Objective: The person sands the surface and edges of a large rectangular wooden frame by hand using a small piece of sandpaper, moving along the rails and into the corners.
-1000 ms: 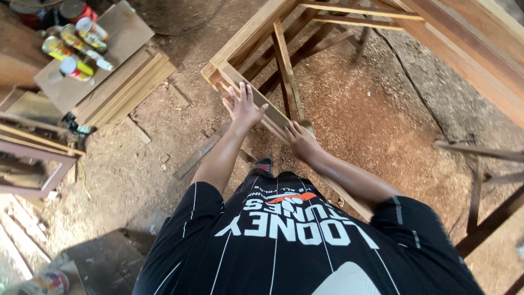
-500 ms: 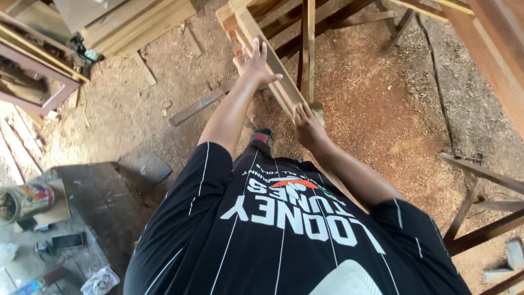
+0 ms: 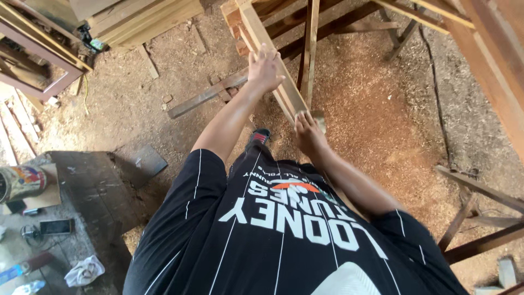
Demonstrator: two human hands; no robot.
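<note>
Your left hand (image 3: pixel 266 70) lies flat on the upper face of a wooden frame rail (image 3: pixel 270 60), fingers spread wide and pressing down rather than wrapped around it. Your right hand (image 3: pixel 309 131) sits lower on the same rail, at its near end; whether those fingers curl around the wood I cannot tell. The rail's long axis runs diagonally, from its near end by your right hand up and to the left, away from you, toward the frame's corner. It stands over the sawdust-covered floor (image 3: pixel 371 109). A loose plank (image 3: pixel 207 94) lies on the floor just left of your left forearm.
</note>
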